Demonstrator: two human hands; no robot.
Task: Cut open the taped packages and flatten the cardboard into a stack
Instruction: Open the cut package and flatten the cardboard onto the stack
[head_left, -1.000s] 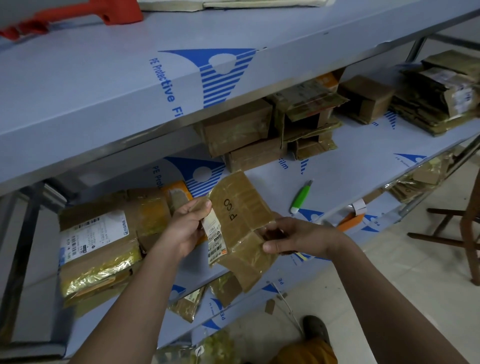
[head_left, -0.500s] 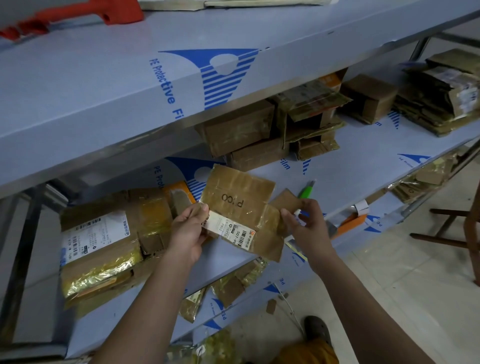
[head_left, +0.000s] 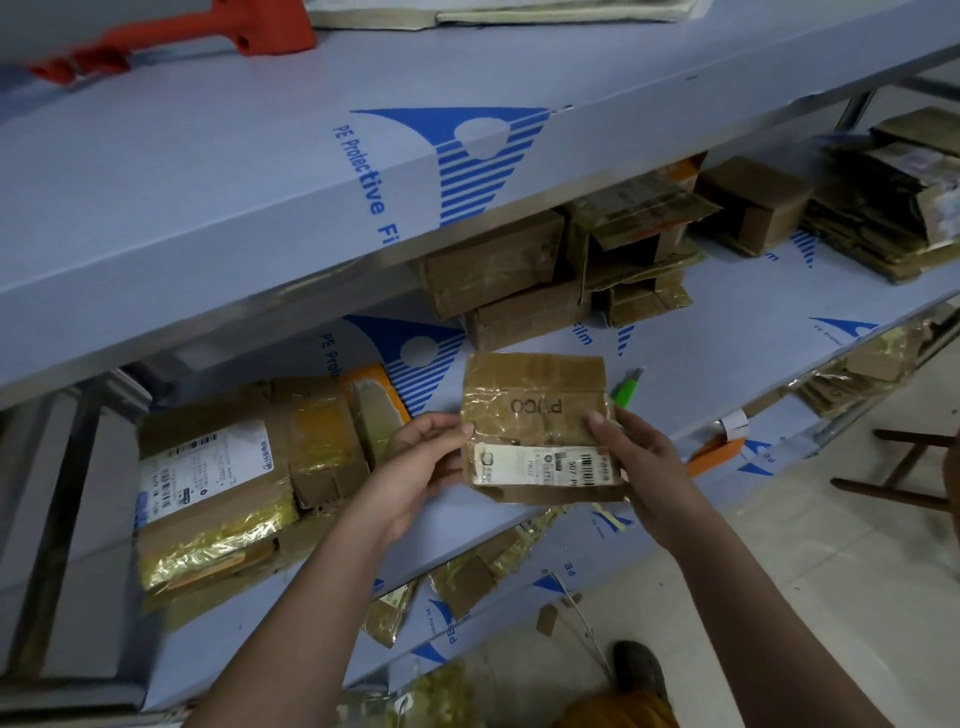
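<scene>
- Holding a flattened taped cardboard package (head_left: 537, 423) over the middle shelf (head_left: 727, 338), between both hands.
- My left hand (head_left: 423, 457) grips its left edge.
- My right hand (head_left: 631, 452) pinches its right edge, just in front of a green cutter (head_left: 626, 389).

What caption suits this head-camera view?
Both hands, left hand and right hand, hold a taped cardboard package above the shelf.

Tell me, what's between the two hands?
In the head view, the flattened box spans the gap between the left hand and the right hand; each grips one side of it, above the shelf.
</scene>
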